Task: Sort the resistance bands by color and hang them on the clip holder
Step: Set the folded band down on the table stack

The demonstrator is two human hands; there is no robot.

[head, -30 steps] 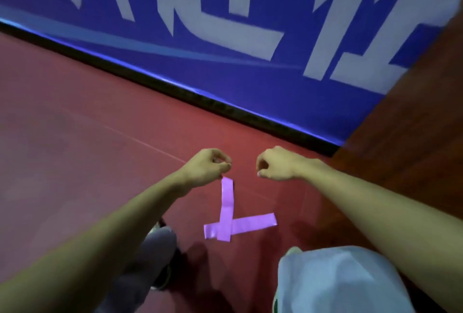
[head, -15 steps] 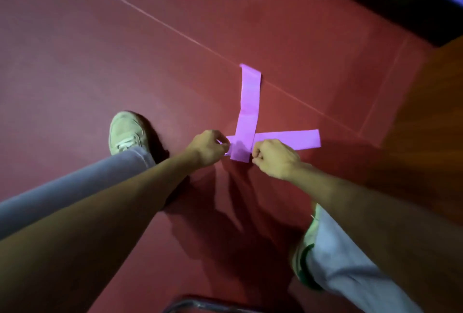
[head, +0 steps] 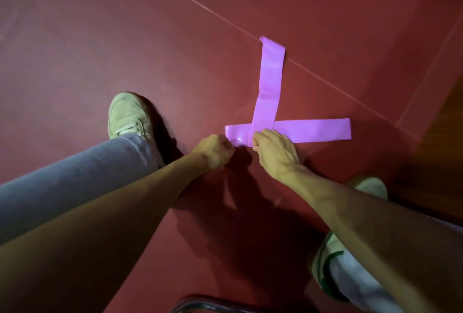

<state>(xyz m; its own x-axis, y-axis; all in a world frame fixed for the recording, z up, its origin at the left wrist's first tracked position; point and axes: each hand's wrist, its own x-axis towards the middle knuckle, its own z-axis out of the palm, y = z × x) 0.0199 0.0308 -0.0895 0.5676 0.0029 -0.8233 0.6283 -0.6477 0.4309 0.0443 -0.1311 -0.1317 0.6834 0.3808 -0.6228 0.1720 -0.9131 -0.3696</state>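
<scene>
Top band [head: 270, 79], purple, lies crossed over the matching bottom band [head: 315, 130] on the red floor [head: 125, 24]. Left hand [head: 215, 151] pinches the bottom band's left end; right hand [head: 275, 153] pinches the top band's near end.

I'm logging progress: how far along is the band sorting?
Nothing looks hung; no clip holder is in view. In hand: left hand and right hand are where the far-pointing purple band crosses the sideways purple band on the floor, grip unclear. Left: lifting, sorting, hanging.
</scene>
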